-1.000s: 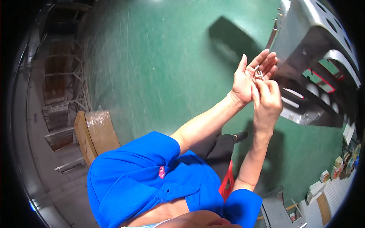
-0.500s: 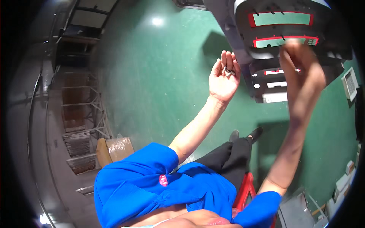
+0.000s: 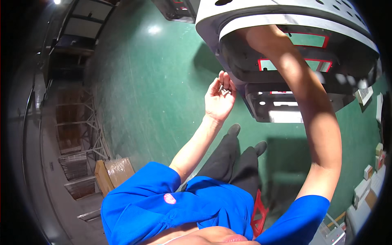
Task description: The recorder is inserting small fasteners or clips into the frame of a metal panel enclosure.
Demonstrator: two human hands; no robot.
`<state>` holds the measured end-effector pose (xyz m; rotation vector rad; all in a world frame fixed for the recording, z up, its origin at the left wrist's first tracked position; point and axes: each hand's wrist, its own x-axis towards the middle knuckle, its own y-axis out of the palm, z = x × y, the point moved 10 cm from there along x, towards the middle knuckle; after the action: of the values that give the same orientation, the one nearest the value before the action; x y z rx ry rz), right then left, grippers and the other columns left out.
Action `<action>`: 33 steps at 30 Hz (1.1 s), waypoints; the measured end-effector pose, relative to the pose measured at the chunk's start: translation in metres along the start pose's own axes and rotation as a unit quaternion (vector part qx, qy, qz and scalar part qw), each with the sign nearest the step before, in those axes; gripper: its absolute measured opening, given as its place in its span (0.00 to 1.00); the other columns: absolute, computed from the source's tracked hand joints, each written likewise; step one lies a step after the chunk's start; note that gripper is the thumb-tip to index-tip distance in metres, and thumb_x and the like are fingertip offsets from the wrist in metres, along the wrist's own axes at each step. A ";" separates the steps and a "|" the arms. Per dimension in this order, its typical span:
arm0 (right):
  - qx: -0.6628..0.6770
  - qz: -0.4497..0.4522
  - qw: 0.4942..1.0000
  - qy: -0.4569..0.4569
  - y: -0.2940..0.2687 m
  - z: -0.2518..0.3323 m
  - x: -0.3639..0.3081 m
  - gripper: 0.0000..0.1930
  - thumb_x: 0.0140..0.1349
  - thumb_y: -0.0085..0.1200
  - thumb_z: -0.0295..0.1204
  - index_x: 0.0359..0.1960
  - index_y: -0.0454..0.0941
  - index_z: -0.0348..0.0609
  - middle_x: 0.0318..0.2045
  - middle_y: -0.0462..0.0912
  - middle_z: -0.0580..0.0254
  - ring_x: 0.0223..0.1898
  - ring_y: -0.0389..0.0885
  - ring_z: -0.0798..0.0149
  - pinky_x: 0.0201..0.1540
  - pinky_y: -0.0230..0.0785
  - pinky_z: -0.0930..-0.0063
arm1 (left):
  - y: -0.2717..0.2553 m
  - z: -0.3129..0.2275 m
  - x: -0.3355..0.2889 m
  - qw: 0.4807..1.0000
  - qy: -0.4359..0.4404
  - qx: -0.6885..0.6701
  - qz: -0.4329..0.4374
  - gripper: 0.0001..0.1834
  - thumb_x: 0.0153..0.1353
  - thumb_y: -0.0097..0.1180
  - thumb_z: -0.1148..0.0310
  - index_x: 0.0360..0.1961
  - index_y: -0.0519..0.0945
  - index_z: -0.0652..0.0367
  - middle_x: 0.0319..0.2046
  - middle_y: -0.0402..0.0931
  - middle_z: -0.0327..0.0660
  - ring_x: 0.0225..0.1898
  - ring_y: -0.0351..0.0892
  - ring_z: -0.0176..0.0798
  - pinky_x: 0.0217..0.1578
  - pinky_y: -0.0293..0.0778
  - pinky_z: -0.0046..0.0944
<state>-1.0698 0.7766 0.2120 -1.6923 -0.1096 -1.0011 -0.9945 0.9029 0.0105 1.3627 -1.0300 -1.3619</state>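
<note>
I see the left hand point(image 3: 219, 103), palm up, just left of the pale casing point(image 3: 253, 9), cradling small metal fasteners point(image 3: 224, 90). The right hand point(image 3: 259, 37) reaches inside the casing, its fingers hidden from me. Green floor point(image 3: 163, 94) shows through the casing's red-edged openings point(image 3: 309, 40).

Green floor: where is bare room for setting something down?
Widest: green floor between wrapped carton and left hand. Smaller: shadowed patch between right shoe and right forearm. Crowded: inside the perforated casing, where that forearm enters.
</note>
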 end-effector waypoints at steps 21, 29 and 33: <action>-0.212 -0.037 0.976 -0.032 -0.049 0.038 -0.024 0.14 0.50 0.48 0.25 0.37 0.81 0.36 0.37 0.81 0.51 0.41 0.80 0.54 0.47 0.70 0.64 | -0.003 0.011 0.011 0.991 -0.126 0.035 -0.020 0.12 0.62 0.48 0.73 0.44 0.77 0.65 0.44 0.77 0.45 0.50 0.74 0.37 0.55 0.68 0.36; -0.174 -0.230 0.956 0.053 -0.096 0.043 -0.061 0.05 0.46 0.54 0.25 0.27 0.77 0.42 0.27 0.78 0.57 0.32 0.79 0.58 0.35 0.70 0.66 | 0.001 0.030 0.013 0.966 -0.229 0.075 0.093 0.16 0.63 0.45 0.67 0.47 0.77 0.62 0.50 0.76 0.44 0.53 0.71 0.41 0.54 0.69 0.42; -0.104 -0.222 0.948 0.205 -0.131 0.078 -0.111 0.05 0.47 0.57 0.27 0.25 0.76 0.41 0.21 0.77 0.58 0.26 0.79 0.59 0.27 0.71 0.67 | -0.033 -0.014 -0.007 0.981 -0.166 0.100 0.004 0.12 0.63 0.48 0.71 0.45 0.78 0.62 0.46 0.77 0.44 0.51 0.72 0.43 0.51 0.69 0.42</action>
<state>-1.1668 0.9361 0.2352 -1.6430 -0.1182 -1.7370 -0.9824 0.9174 -0.0204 1.2970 -1.4249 -1.5471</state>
